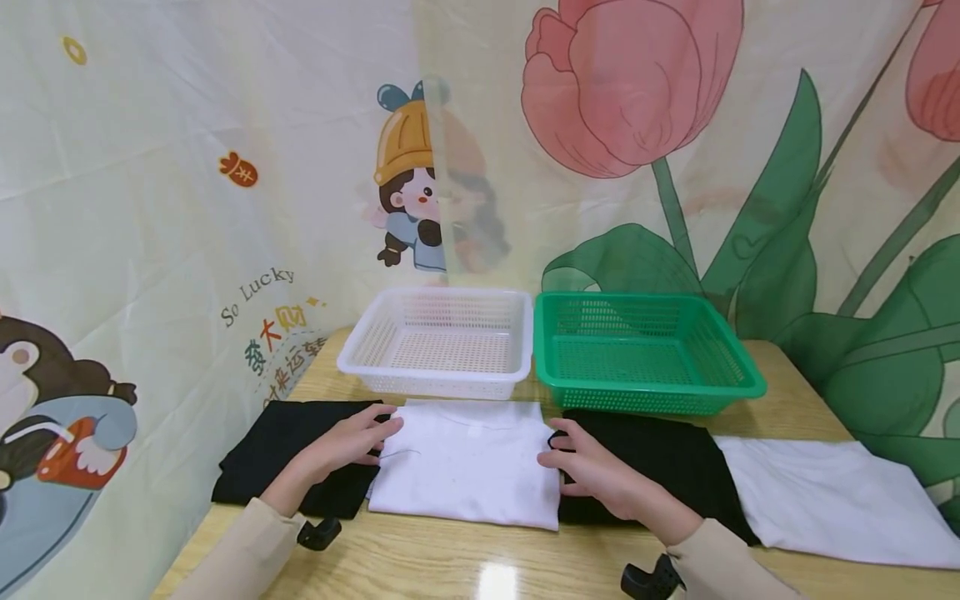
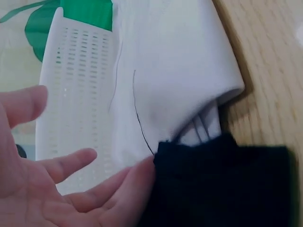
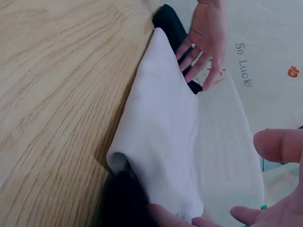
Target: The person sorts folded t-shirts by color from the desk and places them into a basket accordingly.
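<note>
A folded white garment (image 1: 465, 475), which looks like a T-shirt, lies flat between the two hands. My left hand (image 1: 347, 440) is at its left edge, fingers spread and loosely bent, above a folded black garment (image 1: 258, 446). My right hand (image 1: 596, 473) is at the opposite edge, over a second folded black garment (image 1: 667, 467), its fingers apart too. In the left wrist view, a thin dark thread (image 2: 137, 111) lies on the white cloth beside the fingertips. The right wrist view shows the white cloth's folded near edge (image 3: 125, 137); neither hand pinches fabric.
Behind the garments stand a white perforated basket (image 1: 435, 383) and, to its right, a green one (image 1: 645, 400). Another folded white garment (image 1: 840, 500) lies at the far right of the wooden table (image 1: 420, 562). A printed curtain (image 1: 300, 125) hangs behind.
</note>
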`<act>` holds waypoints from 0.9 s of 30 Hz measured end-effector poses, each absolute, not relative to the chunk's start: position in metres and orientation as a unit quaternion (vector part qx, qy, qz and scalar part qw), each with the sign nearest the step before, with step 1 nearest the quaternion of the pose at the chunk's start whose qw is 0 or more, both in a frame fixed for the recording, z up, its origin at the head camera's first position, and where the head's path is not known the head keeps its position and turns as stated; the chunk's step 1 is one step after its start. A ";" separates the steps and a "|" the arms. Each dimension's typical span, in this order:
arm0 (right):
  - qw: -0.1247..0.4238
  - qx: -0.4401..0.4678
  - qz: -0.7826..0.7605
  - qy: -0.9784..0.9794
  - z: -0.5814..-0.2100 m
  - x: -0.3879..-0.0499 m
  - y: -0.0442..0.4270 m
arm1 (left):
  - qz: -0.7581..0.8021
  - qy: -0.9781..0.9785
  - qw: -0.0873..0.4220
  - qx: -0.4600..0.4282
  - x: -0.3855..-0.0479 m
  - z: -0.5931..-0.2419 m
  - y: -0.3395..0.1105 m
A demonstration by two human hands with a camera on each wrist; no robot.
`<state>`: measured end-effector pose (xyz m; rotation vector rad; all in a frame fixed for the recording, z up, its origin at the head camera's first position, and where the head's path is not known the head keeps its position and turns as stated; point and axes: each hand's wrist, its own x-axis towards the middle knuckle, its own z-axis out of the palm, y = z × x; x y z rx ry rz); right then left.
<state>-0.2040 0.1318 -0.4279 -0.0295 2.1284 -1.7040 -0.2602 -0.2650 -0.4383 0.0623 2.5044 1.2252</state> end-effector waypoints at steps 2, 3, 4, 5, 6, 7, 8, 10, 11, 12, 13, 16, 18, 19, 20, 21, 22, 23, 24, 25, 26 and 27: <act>0.205 -0.007 -0.589 0.781 -0.425 -0.206 0.128 | 0.419 0.892 0.171 0.019 -0.263 -0.435 -0.263; 0.205 -0.005 -0.579 0.789 -0.423 -0.207 0.126 | 0.413 0.895 0.170 0.020 -0.264 -0.434 -0.263; 0.205 -0.004 -0.572 0.794 -0.422 -0.208 0.124 | 0.408 0.897 0.171 0.022 -0.264 -0.432 -0.262; 0.206 -0.002 -0.570 0.796 -0.421 -0.209 0.122 | 0.406 0.897 0.174 0.022 -0.265 -0.431 -0.260; 0.209 0.000 -0.570 0.794 -0.421 -0.210 0.121 | 0.408 0.895 0.177 0.023 -0.265 -0.430 -0.259; 0.212 0.001 -0.574 0.791 -0.421 -0.211 0.120 | 0.411 0.893 0.182 0.021 -0.266 -0.430 -0.258; 0.215 0.003 -0.581 0.785 -0.421 -0.212 0.119 | 0.415 0.890 0.189 0.024 -0.266 -0.430 -0.257; 0.220 0.007 -0.600 0.769 -0.423 -0.214 0.118 | 0.427 0.880 0.205 0.030 -0.265 -0.431 -0.255; 0.222 0.008 -0.609 0.761 -0.425 -0.214 0.118 | 0.436 0.874 0.212 0.031 -0.265 -0.431 -0.254; 0.223 0.009 -0.618 0.754 -0.427 -0.215 0.118 | 0.445 0.868 0.219 0.031 -0.264 -0.432 -0.253; 0.224 0.013 -0.626 0.746 -0.428 -0.216 0.118 | 0.453 0.862 0.226 0.032 -0.264 -0.433 -0.253; 0.223 0.029 -0.654 0.723 -0.434 -0.218 0.118 | 0.479 0.844 0.241 0.031 -0.264 -0.435 -0.251; 0.224 0.039 -0.673 0.703 -0.438 -0.219 0.117 | 0.494 0.834 0.244 0.024 -0.265 -0.437 -0.251; 0.226 0.042 -0.686 0.690 -0.439 -0.220 0.116 | 0.499 0.831 0.245 0.024 -0.265 -0.438 -0.251; 0.230 0.044 -0.697 0.677 -0.440 -0.220 0.114 | 0.503 0.828 0.245 0.023 -0.265 -0.440 -0.251; 0.235 0.043 -0.707 0.665 -0.441 -0.220 0.113 | 0.507 0.826 0.245 0.024 -0.265 -0.441 -0.251; 0.241 0.040 -0.716 0.654 -0.442 -0.219 0.112 | 0.510 0.825 0.243 0.025 -0.265 -0.442 -0.251; 0.247 0.038 -0.724 0.643 -0.442 -0.219 0.110 | 0.513 0.823 0.242 0.025 -0.265 -0.444 -0.251; 0.252 0.036 -0.729 0.635 -0.441 -0.218 0.109 | 0.514 0.823 0.242 0.028 -0.264 -0.445 -0.251; 0.257 0.036 -0.734 0.628 -0.441 -0.217 0.108 | 0.515 0.821 0.244 0.032 -0.263 -0.446 -0.251; 0.262 0.038 -0.733 0.626 -0.441 -0.216 0.107 | 0.517 0.819 0.247 0.033 -0.262 -0.448 -0.251; 0.267 0.036 -0.727 0.631 -0.440 -0.214 0.106 | 0.519 0.817 0.249 0.035 -0.261 -0.449 -0.250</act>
